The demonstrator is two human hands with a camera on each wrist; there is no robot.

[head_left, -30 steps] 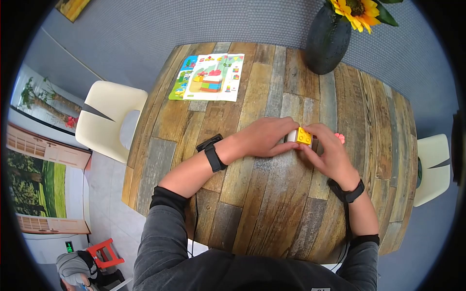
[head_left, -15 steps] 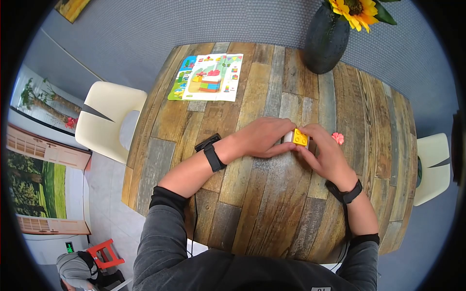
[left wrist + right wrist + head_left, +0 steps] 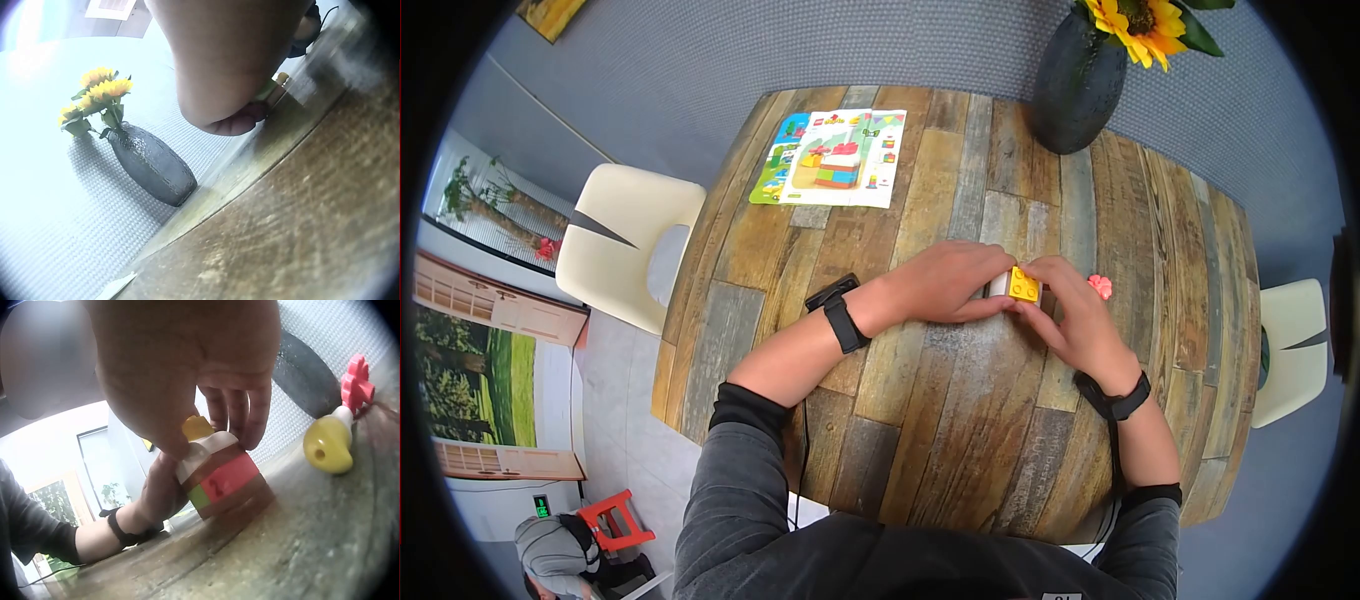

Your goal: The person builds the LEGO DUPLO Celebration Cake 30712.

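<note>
A stack of bricks (image 3: 230, 480) stands on the table between the hands, with brown, red and green layers under a white piece (image 3: 209, 447) and a yellow brick (image 3: 198, 427). From above, the yellow brick (image 3: 1025, 285) shows its studs beside part of the white piece (image 3: 1000, 283). My left hand (image 3: 945, 283) grips the stack from the left, thumb near the front. My right hand (image 3: 1082, 315) holds it from the right, with thumb and fingers on either side. In the left wrist view, my left hand (image 3: 225, 69) hides most of the stack.
A pink flower piece (image 3: 1100, 288) lies right of my right hand; the right wrist view also shows a rounded yellow piece (image 3: 328, 447) near it. A picture booklet (image 3: 840, 160) lies at the back left, and a dark vase (image 3: 1080, 85) stands at the back right.
The right fingers have shifted slightly, uncovering the pink flower piece. The yellow brick has turned a little and sits slightly lower in the view. Both hands stay on the stack.
</note>
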